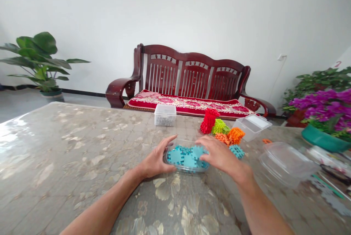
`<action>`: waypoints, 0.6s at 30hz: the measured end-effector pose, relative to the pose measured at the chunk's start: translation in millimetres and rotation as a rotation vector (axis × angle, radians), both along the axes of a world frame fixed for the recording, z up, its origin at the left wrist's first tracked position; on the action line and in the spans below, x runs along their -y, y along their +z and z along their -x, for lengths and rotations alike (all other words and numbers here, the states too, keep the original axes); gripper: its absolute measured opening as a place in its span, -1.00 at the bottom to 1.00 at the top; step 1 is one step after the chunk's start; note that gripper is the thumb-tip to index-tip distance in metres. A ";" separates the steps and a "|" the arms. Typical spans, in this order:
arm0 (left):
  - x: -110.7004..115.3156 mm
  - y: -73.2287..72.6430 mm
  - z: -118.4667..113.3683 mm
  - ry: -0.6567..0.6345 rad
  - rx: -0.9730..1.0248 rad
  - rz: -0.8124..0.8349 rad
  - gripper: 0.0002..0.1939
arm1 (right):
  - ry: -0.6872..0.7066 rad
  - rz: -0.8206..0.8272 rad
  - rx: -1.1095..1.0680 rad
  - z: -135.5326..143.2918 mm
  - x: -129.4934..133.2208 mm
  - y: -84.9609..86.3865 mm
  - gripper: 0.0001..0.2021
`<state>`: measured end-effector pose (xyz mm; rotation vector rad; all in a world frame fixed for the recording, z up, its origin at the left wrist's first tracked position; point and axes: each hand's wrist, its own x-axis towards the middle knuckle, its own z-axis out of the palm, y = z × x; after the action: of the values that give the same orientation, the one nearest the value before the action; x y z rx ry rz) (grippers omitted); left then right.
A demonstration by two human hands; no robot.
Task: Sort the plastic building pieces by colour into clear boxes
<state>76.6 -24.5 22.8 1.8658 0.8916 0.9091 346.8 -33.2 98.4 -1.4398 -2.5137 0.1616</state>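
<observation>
A clear plastic container full of light-blue interlocking pieces rests on the patterned table. My left hand is wrapped around its left end, thumb at the near side and fingers at the far side. Over the right end of the container is my right hand, its thumb and fingers curled at a blue piece on top of the pile. Beyond my right hand lie stacks of red pieces, yellow-green pieces and orange pieces, with another blue piece nearer.
A lidded clear box stands at the table's far edge. To the right are an open clear box, a clear lid or tray, a flower pot and assorted small items. A wooden bench is behind the table.
</observation>
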 end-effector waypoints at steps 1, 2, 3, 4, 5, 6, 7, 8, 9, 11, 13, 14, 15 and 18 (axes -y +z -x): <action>-0.3 -0.7 0.3 -0.001 0.000 -0.004 0.05 | 0.003 -0.001 0.007 0.0 -0.9 -0.9 -0.62; -0.6 -1.3 0.6 0.000 0.001 -0.008 0.05 | 0.004 0.005 0.016 0.3 -1.4 -1.5 -0.67; -0.9 -2.0 0.9 0.001 0.001 -0.010 0.05 | 0.005 0.016 0.028 0.9 -1.7 -1.9 -0.71; -1.2 -2.5 1.0 0.003 -0.001 -0.009 0.06 | 0.010 0.032 0.044 1.9 -1.6 -2.5 -0.74; -1.4 -2.8 1.1 0.004 -0.003 -0.007 0.06 | 0.016 0.050 0.061 3.3 -1.2 -3.4 -0.75; -1.4 -2.9 1.1 0.004 -0.005 -0.007 0.06 | 0.021 0.064 0.075 5.0 -0.6 -4.4 -0.75; -1.4 -2.8 1.0 0.004 -0.005 -0.008 0.06 | 0.026 0.075 0.083 6.8 -0.1 -5.4 -0.74; -1.2 -2.6 0.8 0.004 -0.006 -0.010 0.06 | 0.033 0.083 0.085 8.4 0.2 -6.2 -0.72; -0.9 -2.1 0.6 0.003 -0.005 -0.012 0.06 | 0.043 0.089 0.079 9.4 0.1 -6.4 -0.71; -0.1 -1.0 0.2 0.003 0.002 -0.012 0.05 | 0.056 0.093 0.043 8.0 -1.9 -4.0 -0.71; 0.5 0.0 0.1 0.005 0.004 0.001 0.05 | 0.015 0.079 -0.012 -0.7 -6.4 2.1 -0.73; 0.6 0.2 0.1 0.006 0.004 0.008 0.05 | -0.040 0.068 -0.035 -8.4 -9.3 5.9 -0.74; 0.5 0.2 0.2 0.007 0.002 0.012 0.05 | -0.120 0.059 -0.045 -18.4 -12.3 9.5 -0.75; -0.5 -0.9 0.5 0.007 0.002 0.002 0.04 | -0.421 0.076 0.039 -57.7 -19.9 14.2 -0.80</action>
<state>76.2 -23.9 22.0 1.8611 0.8975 0.9141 404.5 -13.3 112.6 -1.9775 -2.1890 0.1539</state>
